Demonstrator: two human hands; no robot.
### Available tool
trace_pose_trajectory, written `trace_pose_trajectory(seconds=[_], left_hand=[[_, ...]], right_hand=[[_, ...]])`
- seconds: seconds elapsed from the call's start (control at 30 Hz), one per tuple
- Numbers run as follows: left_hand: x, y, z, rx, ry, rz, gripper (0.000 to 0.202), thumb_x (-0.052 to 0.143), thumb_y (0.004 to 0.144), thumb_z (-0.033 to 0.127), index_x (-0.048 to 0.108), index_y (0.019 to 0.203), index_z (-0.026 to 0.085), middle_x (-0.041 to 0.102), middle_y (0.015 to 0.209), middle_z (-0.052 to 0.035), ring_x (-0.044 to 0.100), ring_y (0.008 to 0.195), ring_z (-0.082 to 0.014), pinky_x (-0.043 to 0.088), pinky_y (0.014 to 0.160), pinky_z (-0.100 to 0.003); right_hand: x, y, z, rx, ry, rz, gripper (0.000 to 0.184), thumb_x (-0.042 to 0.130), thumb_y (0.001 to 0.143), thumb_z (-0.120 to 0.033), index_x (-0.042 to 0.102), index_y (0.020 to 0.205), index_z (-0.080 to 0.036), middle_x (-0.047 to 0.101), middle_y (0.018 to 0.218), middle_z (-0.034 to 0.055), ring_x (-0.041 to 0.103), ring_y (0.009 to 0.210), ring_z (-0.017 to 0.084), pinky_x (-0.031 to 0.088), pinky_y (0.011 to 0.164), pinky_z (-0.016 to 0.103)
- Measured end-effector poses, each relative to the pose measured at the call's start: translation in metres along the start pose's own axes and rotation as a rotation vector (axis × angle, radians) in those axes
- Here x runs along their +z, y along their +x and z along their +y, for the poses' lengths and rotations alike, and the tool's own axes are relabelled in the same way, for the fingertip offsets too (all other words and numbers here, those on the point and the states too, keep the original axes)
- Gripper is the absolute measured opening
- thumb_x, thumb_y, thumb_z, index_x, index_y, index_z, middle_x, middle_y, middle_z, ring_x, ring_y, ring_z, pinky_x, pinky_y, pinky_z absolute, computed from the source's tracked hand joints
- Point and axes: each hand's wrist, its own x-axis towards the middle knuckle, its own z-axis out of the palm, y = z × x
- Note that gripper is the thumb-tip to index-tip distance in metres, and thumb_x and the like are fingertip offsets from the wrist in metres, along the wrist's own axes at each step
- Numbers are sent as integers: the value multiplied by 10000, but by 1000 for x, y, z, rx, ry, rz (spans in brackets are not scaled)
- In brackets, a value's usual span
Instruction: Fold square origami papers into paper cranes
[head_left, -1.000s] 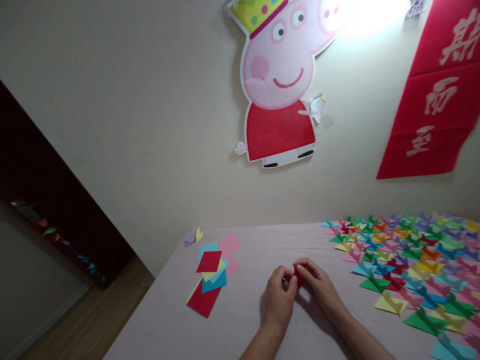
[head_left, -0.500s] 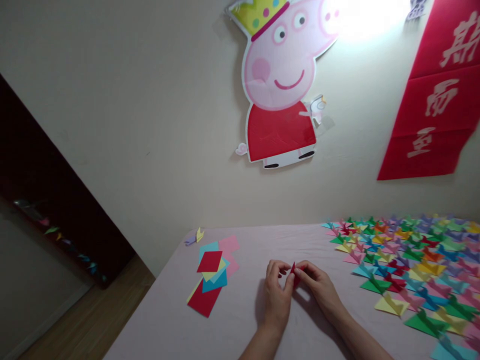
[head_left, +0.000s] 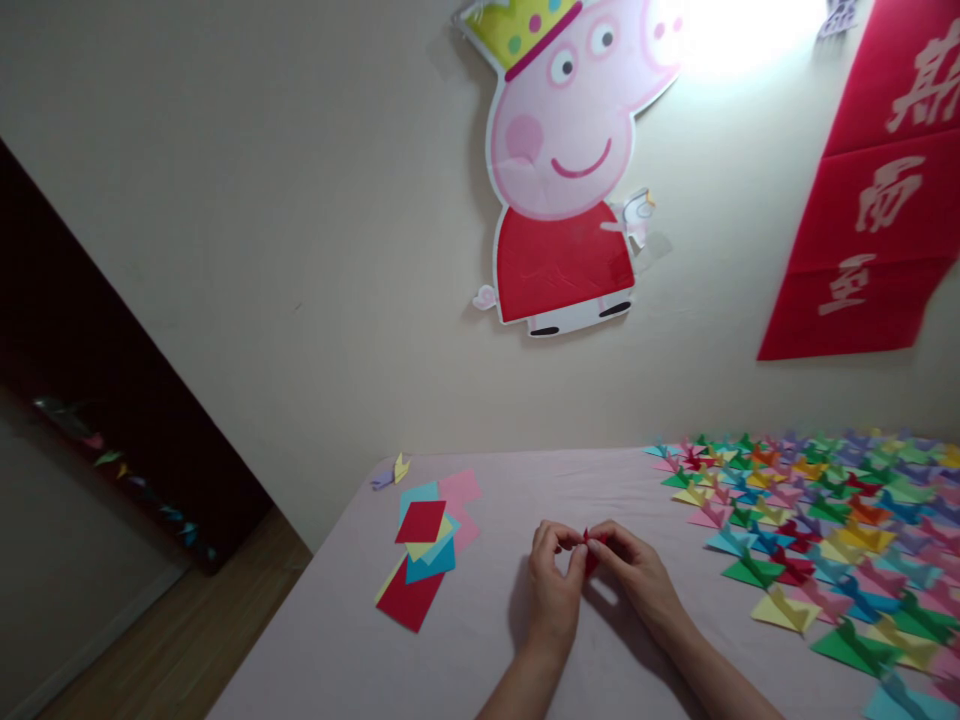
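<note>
A small piece of folded red paper (head_left: pixel 592 563) is pinched between my two hands, just above the cloth-covered table. My left hand (head_left: pixel 556 575) grips its left side with thumb and bent fingers. From the right, my right hand (head_left: pixel 636 568) holds it between thumb and forefinger. Fingers cover most of the paper, so its full folded shape is hidden; a small point shows at the top and a red part below. Left of my hands lie loose paper sheets, among them a red sheet (head_left: pixel 421 522) and a blue sheet (head_left: pixel 433 562).
Rows of folded paper cranes (head_left: pixel 840 550) in many colours cover the table's right side. Two small folded paper pieces (head_left: pixel 391 473) sit at the far left corner. Behind the table (head_left: pixel 330 640) stands a wall with a pig cutout (head_left: pixel 562 260) and a red banner (head_left: pixel 847 230).
The red tip that stood up between my fingers now shows shorter, with my fingertips closer over it. My hands stay in nearly the same place; the view has shifted slightly.
</note>
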Motion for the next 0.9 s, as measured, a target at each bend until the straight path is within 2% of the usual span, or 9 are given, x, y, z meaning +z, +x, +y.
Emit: trace_pose_trajectory(seconds=[0.2, 0.33, 0.47, 0.73, 0.9], left_hand=[[-2, -1, -3, -7, -6, -29, 51, 577, 857, 207, 583, 808, 217, 592, 823, 10, 552, 809, -168, 428, 748, -276], [-3, -2, -5, -12, 0, -22, 74, 615, 847, 233, 574, 787, 220, 575, 796, 23, 533, 785, -162, 413, 725, -265], [-4, -1, -5, 2, 3, -3, 102, 616, 840, 254, 562, 760, 221, 555, 770, 27, 527, 771, -163, 403, 724, -269], [-5, 0, -6, -30, 3, 28, 140, 564, 847, 291, 553, 727, 219, 557, 752, 17, 530, 751, -163, 395, 684, -263], [-3, 0, -9, -106, -38, -5, 165, 557, 845, 339, 559, 734, 217, 567, 719, 18, 533, 721, -162, 405, 657, -257]], right_hand=[[-3, -1, 4, -67, -75, 23, 337, 757, 699, -545, 690, 685, -215, 617, 679, 7, 543, 643, 186, 441, 622, 323], [-6, -1, 6, -191, -232, -2, 289, 706, 764, -504, 711, 706, -220, 650, 756, 41, 583, 751, 226, 456, 696, 337], [-7, -2, 6, -271, -318, -40, 233, 675, 806, -449, 702, 721, -234, 643, 754, 40, 584, 759, 229, 459, 709, 336], [-5, -1, 9, -312, -364, -52, 149, 647, 834, -361, 678, 749, -243, 648, 777, 36, 581, 779, 229, 457, 724, 338], [-7, -1, 10, -354, -419, -41, 135, 619, 848, -317, 667, 744, -246, 652, 785, 41, 585, 797, 234, 467, 735, 345]])
